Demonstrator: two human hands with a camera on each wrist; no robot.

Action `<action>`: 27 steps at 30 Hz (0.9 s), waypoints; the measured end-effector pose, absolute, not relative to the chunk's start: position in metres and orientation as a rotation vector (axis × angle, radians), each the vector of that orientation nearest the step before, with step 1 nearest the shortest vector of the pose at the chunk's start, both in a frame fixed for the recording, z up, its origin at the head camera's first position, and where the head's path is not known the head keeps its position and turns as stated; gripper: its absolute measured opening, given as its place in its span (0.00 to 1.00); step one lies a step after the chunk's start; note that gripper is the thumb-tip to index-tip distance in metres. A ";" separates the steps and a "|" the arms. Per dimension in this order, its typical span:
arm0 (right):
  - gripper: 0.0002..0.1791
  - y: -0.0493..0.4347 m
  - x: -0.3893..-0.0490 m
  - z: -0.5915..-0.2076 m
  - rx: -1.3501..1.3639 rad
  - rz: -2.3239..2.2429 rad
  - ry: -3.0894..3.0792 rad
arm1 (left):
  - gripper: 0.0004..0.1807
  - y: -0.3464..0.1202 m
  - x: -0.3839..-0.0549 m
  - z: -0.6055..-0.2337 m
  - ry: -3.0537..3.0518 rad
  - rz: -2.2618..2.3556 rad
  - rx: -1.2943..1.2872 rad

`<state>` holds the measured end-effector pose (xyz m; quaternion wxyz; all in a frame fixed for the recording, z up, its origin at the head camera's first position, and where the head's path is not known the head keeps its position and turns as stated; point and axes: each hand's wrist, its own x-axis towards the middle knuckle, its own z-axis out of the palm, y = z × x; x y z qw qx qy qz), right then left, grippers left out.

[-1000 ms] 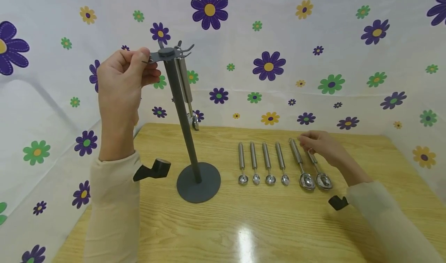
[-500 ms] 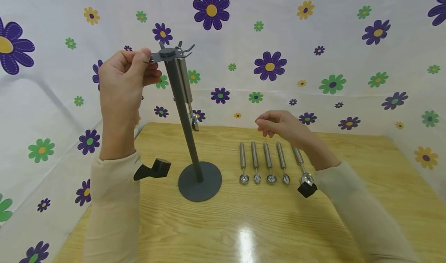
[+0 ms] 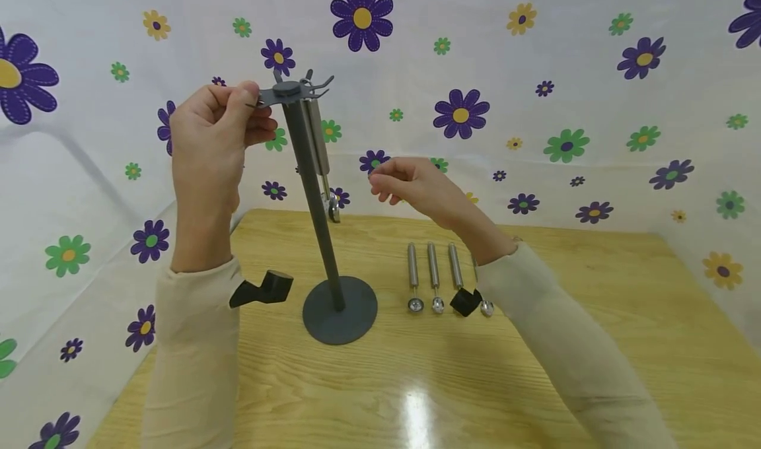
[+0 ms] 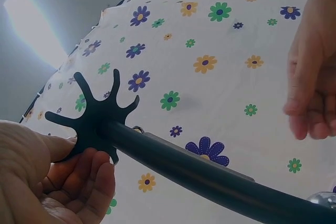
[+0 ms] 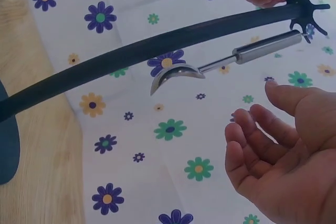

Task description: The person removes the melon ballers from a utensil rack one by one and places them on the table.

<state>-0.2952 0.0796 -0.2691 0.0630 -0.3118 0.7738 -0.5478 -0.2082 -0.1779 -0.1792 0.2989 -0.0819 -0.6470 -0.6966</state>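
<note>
My left hand [image 3: 211, 129] pinches one prong of the hook ring on top of a dark grey utensil stand [image 3: 312, 172]. The left wrist view also shows that hold, thumb and fingers on the hook ring [image 4: 94, 124]. From a hook on the far side hangs a steel scoop [image 3: 318, 138], its bowl downward. In the right wrist view, the scoop [image 5: 270, 45] dangles beside the pole. To the right of it and apart, my right hand [image 3: 425, 191] is in the air with relaxed fingers, holding nothing. The right wrist view shows this hand [image 5: 294, 150] with bent, parted fingers.
Several small steel scoops [image 3: 433, 264] lie in a row on the wooden table [image 3: 333, 396]. My right sleeve covers part of the row and the larger scoops at its right end. A flowered cloth [image 3: 547, 191] stands behind and at the sides.
My right hand has left the larger scoops at the row's right end and moved up and left toward the hanging scoop. The left hand keeps its hold on the stand.
</note>
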 end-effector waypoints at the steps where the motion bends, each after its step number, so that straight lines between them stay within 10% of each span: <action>1: 0.14 0.075 -0.295 -0.267 -0.947 -1.693 2.315 | 0.10 -0.177 -0.209 -0.179 -1.716 -1.852 -0.225; 27: 0.18 0.008 -0.299 -0.248 -1.195 -1.992 1.819 | 0.09 -0.179 -0.209 -0.180 -1.708 -1.850 -0.216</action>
